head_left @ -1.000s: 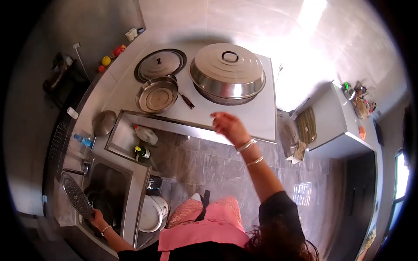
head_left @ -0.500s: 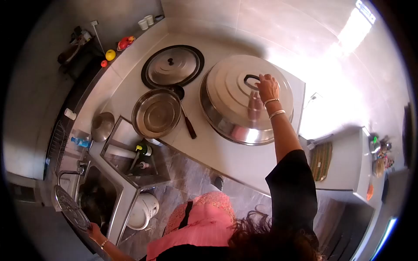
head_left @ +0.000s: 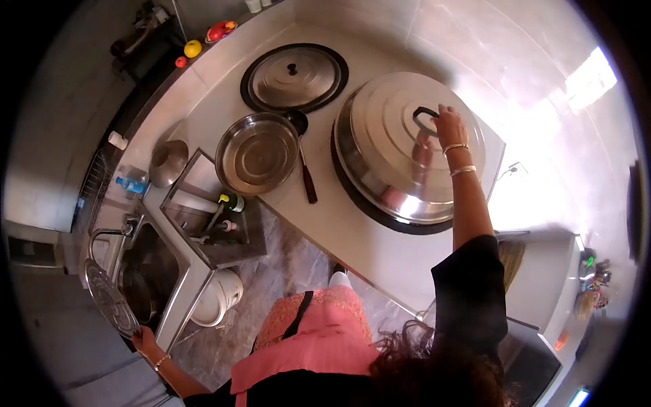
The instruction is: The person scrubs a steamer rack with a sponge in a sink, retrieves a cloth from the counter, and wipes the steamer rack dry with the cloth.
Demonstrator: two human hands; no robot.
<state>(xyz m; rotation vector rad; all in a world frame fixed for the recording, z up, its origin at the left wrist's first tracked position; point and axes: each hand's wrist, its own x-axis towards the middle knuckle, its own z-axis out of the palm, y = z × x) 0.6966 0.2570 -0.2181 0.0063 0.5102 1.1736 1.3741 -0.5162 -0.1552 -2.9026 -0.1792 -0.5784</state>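
Observation:
On the counter, my right hand [head_left: 450, 127] has its fingers closed on the black handle of a large domed metal lid [head_left: 386, 136]. The lid covers a wide cooking vessel with a dark rim [head_left: 380, 220], which shows along the near side. Its inside is hidden. At the lower left, my left hand [head_left: 144, 341] grips the edge of a round metal steamer rack [head_left: 112, 298] with holes, held tilted beside the sink. Left of the domed lid lie a metal basin [head_left: 256, 154] and a ladle [head_left: 305, 163] with a wooden handle.
A flatter lid [head_left: 293, 78] with a black knob lies at the back. The sink [head_left: 159, 264] has a curved faucet and a pan inside. Soap bottles [head_left: 232, 201] stand in a recess, a white bucket [head_left: 220, 296] below. Fruit [head_left: 192, 49] sits on the ledge.
The domed lid has shifted under my right hand, and the dark rim beneath now shows along its near side. My left hand still holds the steamer rack. The whole view has moved slightly.

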